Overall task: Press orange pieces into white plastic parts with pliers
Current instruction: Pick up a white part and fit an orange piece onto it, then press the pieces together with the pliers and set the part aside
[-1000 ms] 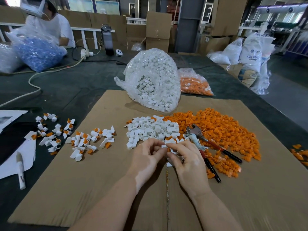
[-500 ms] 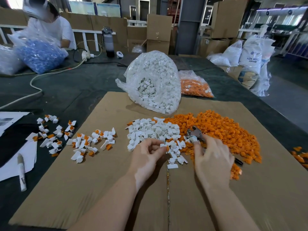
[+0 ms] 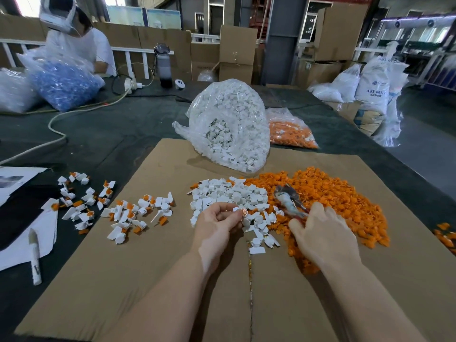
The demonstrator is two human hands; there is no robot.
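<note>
- Left hand [image 3: 217, 224]: held above the cardboard sheet [image 3: 148, 280]; fingers [image 3: 223, 209] curled, pinching a small white part with an orange piece [image 3: 243, 213] seated in it at the fingertips.
- Right hand [image 3: 320, 233]: lying over the pliers [image 3: 288, 199], fingers closing round the handles; the handles are hidden under the palm, so the firmness of the grip cannot be told. The head of the tool points up and left over the orange pile.
- Loose white parts [image 3: 229, 193]: heap just beyond the left hand.
- Loose orange pieces [image 3: 345, 193]: larger heap beside it, under the pliers.
- Finished assemblies [image 3: 123, 211]: scattered at the left of the sheet and onto the worktop [image 3: 98, 144].
- Step, as judged: piece placed, not yet pressed; tool being collected.
- Next move calls for: lifting the pliers, setting their jaws across the held part, squeezing squarely.
</note>
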